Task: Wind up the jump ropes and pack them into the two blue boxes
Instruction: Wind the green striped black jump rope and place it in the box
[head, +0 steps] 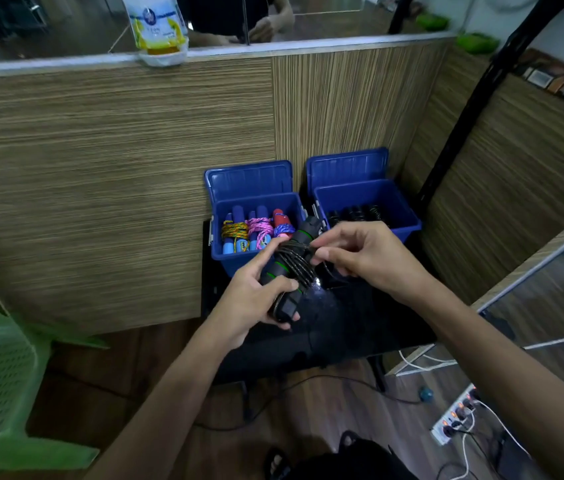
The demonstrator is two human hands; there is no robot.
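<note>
L hand grips the lower end of the black jump rope, i.e. both handles bundled together w/ green rings, fingers curled round them and thumb laid on top. The bundle's long axis runs diagonal, from lower-left near the L palm up and away to the right; its top end pokes up between the two blue boxes. The cord is wrapped crosswise round the handles in several turns, roughly perpendicular to that axis.

R hand sits just right of the bundle at mid-height, fingertips pinching the cord where the last turns lie; a short loose bit seems to hang below the R fingers, can't tell how much is left. So the winding looks near done, prob. tucking the tail end.

Key relation: the bundle is held above the black tabletop, in front of both boxes. The left blue box already holds wound ropes w/ coloured handles (yellow, pink, purple cord). The right blue box holds dark ropes, seemingly the same type as this one, and lies beyond and to the right of the bundle's top end. The R hand is nearer that box, but the L hand has the firm hold. Both lids stand open against the partition, so a drop-in from above looks unobstructed.
</note>
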